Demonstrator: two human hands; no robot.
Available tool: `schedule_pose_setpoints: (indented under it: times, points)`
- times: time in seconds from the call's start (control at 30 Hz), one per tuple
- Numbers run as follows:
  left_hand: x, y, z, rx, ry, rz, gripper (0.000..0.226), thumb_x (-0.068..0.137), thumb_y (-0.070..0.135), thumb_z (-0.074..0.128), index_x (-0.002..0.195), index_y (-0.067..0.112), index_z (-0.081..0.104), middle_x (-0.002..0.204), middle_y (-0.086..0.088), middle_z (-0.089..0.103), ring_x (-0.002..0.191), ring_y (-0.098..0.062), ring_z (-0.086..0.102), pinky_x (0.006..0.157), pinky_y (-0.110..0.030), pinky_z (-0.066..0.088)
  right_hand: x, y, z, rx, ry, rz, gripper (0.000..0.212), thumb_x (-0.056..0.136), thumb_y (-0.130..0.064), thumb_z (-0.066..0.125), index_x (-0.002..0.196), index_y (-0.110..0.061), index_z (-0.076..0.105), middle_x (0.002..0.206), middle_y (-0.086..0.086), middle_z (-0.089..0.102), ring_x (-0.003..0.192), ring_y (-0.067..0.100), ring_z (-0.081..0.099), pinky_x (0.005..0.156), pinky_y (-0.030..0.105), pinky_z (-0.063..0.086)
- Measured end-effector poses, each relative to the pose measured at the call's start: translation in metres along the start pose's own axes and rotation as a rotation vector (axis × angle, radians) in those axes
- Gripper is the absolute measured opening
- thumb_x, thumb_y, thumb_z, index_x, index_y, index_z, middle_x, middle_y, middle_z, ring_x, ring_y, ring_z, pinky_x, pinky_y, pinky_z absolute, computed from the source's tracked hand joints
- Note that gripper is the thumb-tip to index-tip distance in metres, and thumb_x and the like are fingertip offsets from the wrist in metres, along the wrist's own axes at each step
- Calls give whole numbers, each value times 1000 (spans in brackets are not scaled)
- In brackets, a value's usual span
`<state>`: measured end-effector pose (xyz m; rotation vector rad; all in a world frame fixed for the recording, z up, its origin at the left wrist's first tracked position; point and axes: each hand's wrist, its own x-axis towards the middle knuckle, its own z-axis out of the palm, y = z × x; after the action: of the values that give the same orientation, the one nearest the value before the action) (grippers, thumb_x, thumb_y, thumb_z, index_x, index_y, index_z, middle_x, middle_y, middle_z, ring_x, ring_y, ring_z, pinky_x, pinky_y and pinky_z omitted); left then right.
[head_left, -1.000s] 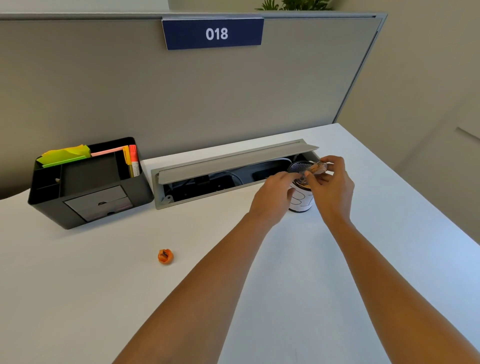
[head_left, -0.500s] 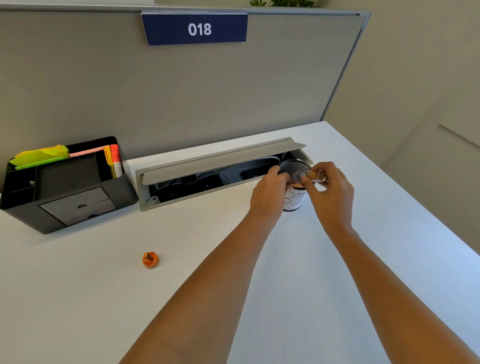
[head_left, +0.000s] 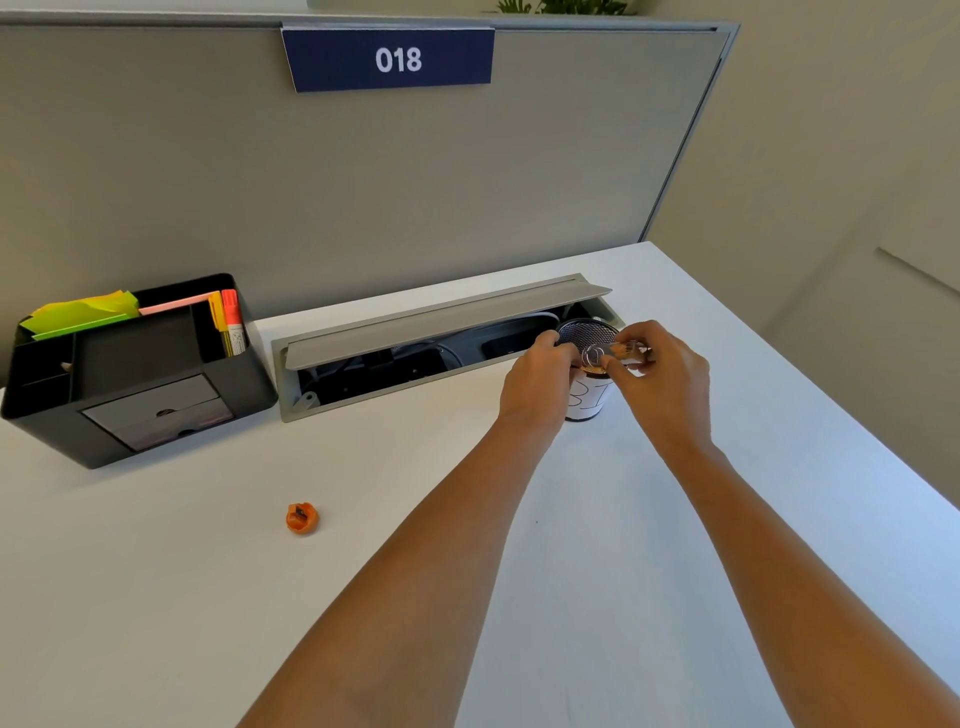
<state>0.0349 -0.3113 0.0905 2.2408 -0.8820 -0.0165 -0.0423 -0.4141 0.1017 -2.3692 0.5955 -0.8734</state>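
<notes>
Fingers (head_left: 644, 335) of the right hand (head_left: 665, 384) are pinching a small clear case (head_left: 602, 356), tipping it on its side right over the mouth of the mesh cup (head_left: 587, 332). The left hand (head_left: 537, 382) is curling round the cup's near rim, steadying it where it is standing on the desk (head_left: 363, 597), just in front of the open cable tray (head_left: 441, 325). Orange-brown bits are showing inside the case and at the cup's rim below it. They look like shavings, though they are too small to be sure. The orange core (head_left: 301, 518) of a sharpener is lying by itself on the desk, well apart from both hands, to the left.

Judging by this, the work is sitting around its middle. The case is already off the core and at the cup, and the emptying is underway but not finished, since some bits are clinging inside the case. What is remaining, it seems, is shaking out the rest, then carrying the case to the core and fitting the two together. The organizer (head_left: 140, 384) is standing at the far left against the partition (head_left: 415, 182), playing no part.
</notes>
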Motion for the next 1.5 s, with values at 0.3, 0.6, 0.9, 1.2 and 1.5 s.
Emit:
schedule_pose_setpoints:
  times: [0.3,0.6,0.9,1.2,1.5]
  points:
    - [4,8,-5,-72,84,52,49,87,24,63,132,12,50,127,-9,62,118,-26,57,94,-36,49,11,-17,1,24,-56,7,31,76,-21,74,103,-11,62,94,9,70,78,19,64,73,21,49]
    - [15,26,-19,-680,171,-261,28,87,12,61,115,5,60,108,-16,69,102,-27,65,93,-34,52,21,-33,-8,250,-16,76,39,84,-27,65,117,-15,48,103,-8,59,79,4,60,64,-1,44]
    - [26,19,-25,-1336,94,-642,51,87,13,62,133,20,43,130,-13,56,96,-21,66,78,-24,56,5,-24,3,331,-63,259,24,91,-33,52,110,-20,60,114,-5,53,87,1,55,70,7,41]
    - [23,20,-26,-1384,-12,-627,46,88,14,61,132,11,48,125,-16,61,103,-22,63,84,-27,54,7,-36,10,350,-196,136,32,93,-26,49,123,-17,58,119,-12,46,111,5,45,86,10,39]
    - [18,16,-35,-1394,-109,-517,11,91,11,56,92,21,60,90,-1,64,81,-11,63,62,-15,55,15,-34,18,365,-343,100,39,92,-25,39,128,-21,53,135,-3,50,126,18,46,104,36,43]
